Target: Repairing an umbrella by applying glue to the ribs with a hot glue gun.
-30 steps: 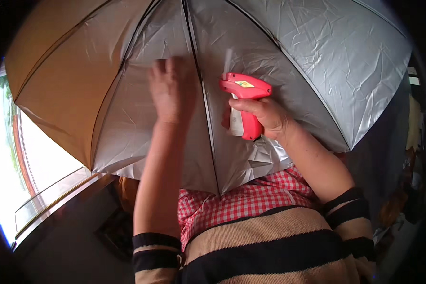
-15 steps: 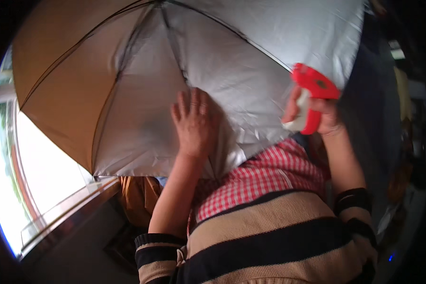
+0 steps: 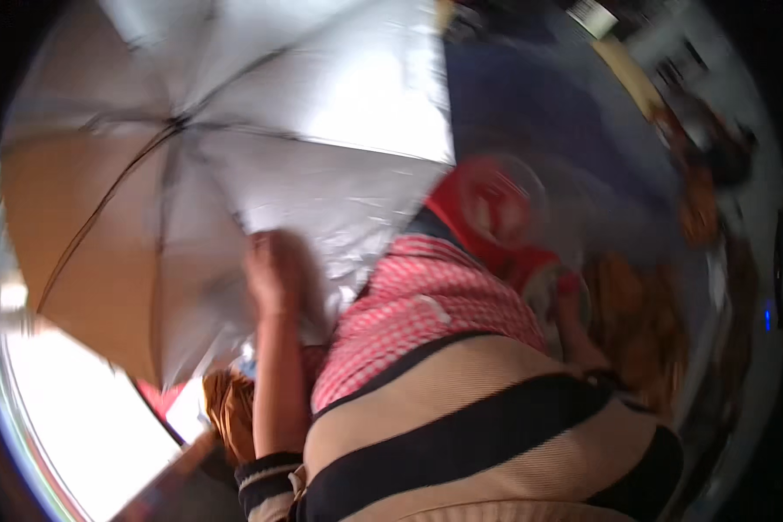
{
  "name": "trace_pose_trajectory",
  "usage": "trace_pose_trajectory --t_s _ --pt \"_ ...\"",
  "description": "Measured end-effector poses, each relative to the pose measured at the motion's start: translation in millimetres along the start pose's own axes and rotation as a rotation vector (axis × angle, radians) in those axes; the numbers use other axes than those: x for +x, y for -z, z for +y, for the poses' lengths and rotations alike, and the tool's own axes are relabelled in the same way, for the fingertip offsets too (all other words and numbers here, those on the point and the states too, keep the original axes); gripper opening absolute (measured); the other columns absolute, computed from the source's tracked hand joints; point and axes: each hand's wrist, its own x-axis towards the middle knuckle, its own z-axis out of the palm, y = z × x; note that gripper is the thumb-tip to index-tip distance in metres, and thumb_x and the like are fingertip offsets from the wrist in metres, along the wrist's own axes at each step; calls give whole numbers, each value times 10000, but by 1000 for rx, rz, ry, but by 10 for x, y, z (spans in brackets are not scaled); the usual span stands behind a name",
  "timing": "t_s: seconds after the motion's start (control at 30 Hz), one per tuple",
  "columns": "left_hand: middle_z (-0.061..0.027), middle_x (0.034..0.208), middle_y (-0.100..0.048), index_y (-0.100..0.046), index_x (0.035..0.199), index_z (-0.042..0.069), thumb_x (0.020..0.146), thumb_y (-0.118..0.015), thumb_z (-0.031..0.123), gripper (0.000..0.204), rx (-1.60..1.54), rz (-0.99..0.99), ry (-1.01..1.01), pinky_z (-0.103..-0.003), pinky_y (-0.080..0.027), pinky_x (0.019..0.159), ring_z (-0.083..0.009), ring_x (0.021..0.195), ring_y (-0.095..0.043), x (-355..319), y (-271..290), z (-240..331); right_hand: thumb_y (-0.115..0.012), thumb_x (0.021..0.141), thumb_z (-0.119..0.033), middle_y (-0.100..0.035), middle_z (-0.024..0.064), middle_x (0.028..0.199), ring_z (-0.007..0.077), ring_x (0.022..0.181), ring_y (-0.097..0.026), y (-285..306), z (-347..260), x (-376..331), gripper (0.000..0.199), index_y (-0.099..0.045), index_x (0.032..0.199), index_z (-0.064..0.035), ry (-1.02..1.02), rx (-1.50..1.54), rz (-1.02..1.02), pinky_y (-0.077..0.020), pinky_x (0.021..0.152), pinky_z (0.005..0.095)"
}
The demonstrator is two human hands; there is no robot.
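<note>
Silver umbrella [image 3: 322, 174] canopy under left hand [image 3: 272, 271], palm flat open; right hand [image 3: 574, 324] blurred, grip unclear, beside red tool [image 3: 496, 209].

The open umbrella [image 3: 235, 165] fills the upper left, its silver underside toward the camera, one panel showing tan, dark ribs spreading from a hub; the left hand [image 3: 274, 274] presses flat on its lower edge. The red tagging gun [image 3: 496, 217], blurred, sits to the right, gripped low by the right hand [image 3: 574, 313].

No packages, labels, signs or screens discernible (frame heavily motion-blurred).
</note>
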Motion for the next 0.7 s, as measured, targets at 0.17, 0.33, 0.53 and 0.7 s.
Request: trace_pose_trajectory --t_s 0.17,0.33,0.53,0.7 --pt "-184 905 -550 -565 920 52 747 -553 123 187 146 255 -83 -451 -420 732 -383 844 -506 -54 -39 268 -607 801 -210 -582 86 910 217 830 -551 -331 -1468 1444 364 -499 1121 -74 134 361 -183 -450 704 309" --pt "-195 877 -559 -560 802 41 749 -540 120 97 115 173 39 -447 -435 742 -387 847 -515 -206 106 272 -587 842 -222 -560 49 767 161 652 -518 67 -2080 1808 213 -549 986 -70 46 561 -450 -427 560 271" --pt "-165 777 -582 -551 772 42 761 -544 163 122 47 106 86 -446 -451 709 -368 785 -555 -224 -4 197 -504 914 -176 -515 12 627 91 448 -436 1206 -2658 2447 131 -544 836 -78 -55 764 -553 -349 392 232" --pt "-173 779 -598 -576 756 39 756 -552 173 136 131 48 19 -436 -464 711 -373 788 -568 -233 37 245 -394 942 -417 -593 80 961 127 787 -562 1544 -5403 2824 441 -457 1262 -120 331 1338 -1053 -442 625 246"
